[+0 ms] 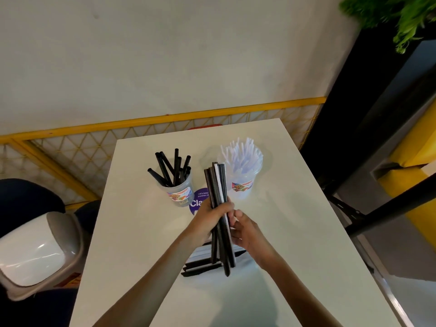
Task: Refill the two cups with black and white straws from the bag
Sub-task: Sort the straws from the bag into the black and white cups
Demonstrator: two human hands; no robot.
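My left hand (210, 219) grips a bundle of straws (218, 187), mostly black with one white among them, held upright above the table. My right hand (245, 230) touches the bundle's right side with its fingertips near the white straw. On the left stands a clear cup (182, 192) holding several black straws (171, 168). A second clear cup (244, 184) to the right is packed with white straws (243, 154). Under my hands lies the clear bag (205, 263) with more black straws in it.
The white table (295, 244) has a round purple sticker (198, 202) between the cups. A chair (35, 251) stands at the left. A yellow railing (94, 128) runs behind the table, and a black planter (377, 90) with greenery is at the right.
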